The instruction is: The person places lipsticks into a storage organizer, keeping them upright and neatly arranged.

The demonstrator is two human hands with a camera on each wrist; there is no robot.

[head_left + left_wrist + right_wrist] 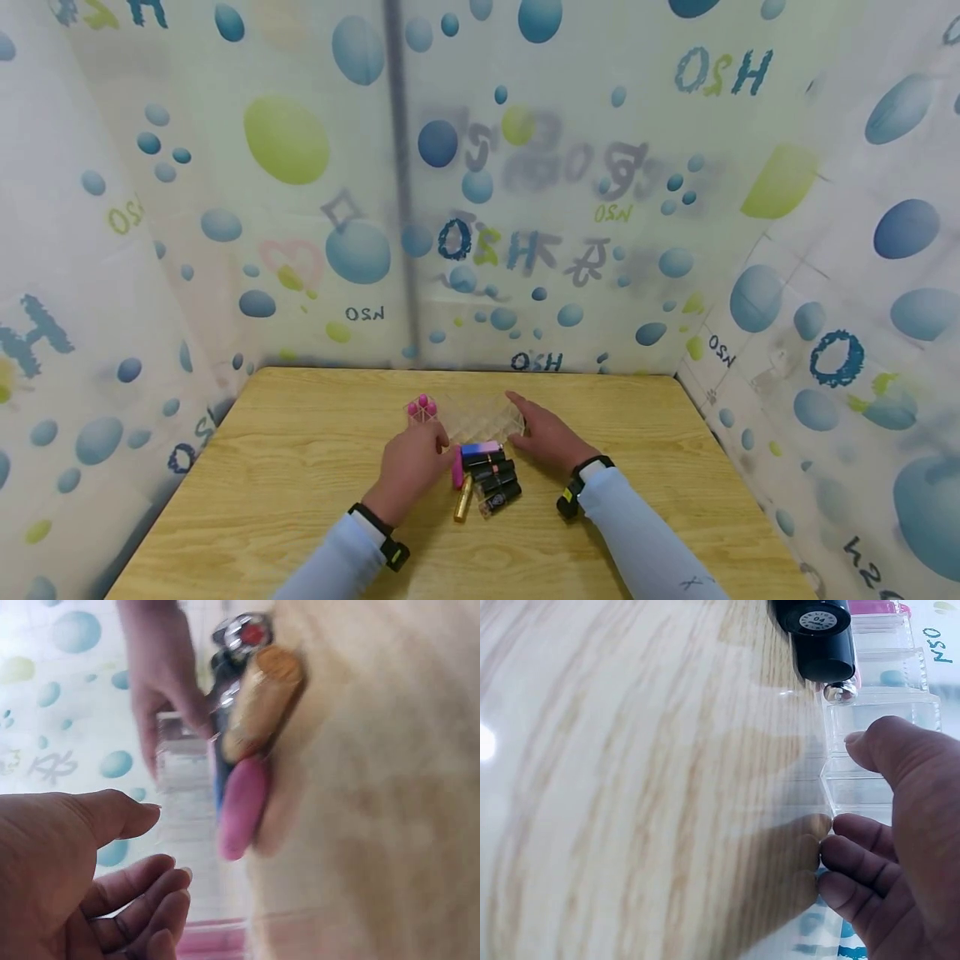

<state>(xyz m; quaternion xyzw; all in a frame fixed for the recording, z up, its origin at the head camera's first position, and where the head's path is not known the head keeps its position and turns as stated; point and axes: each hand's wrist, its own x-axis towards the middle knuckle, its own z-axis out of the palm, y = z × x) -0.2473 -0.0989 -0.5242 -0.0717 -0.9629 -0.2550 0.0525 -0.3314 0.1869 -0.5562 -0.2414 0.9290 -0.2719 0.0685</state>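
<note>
A clear plastic lipstick organizer with many compartments lies near the middle of the table. Several pink-topped lipsticks stand in its left end. My right hand grips the organizer's right end, thumb on the near side. My left hand hovers by the near left part of the organizer, fingers loosely bent around nothing in the left wrist view. Beside it lie a pink tube and a gold lipstick tube. Several black lipsticks and a blue-purple one lie in front of the organizer.
The wooden table reaches back to a patterned curtain with blue and green dots, which also hangs on both sides. Each wrist wears a black strap with a small camera.
</note>
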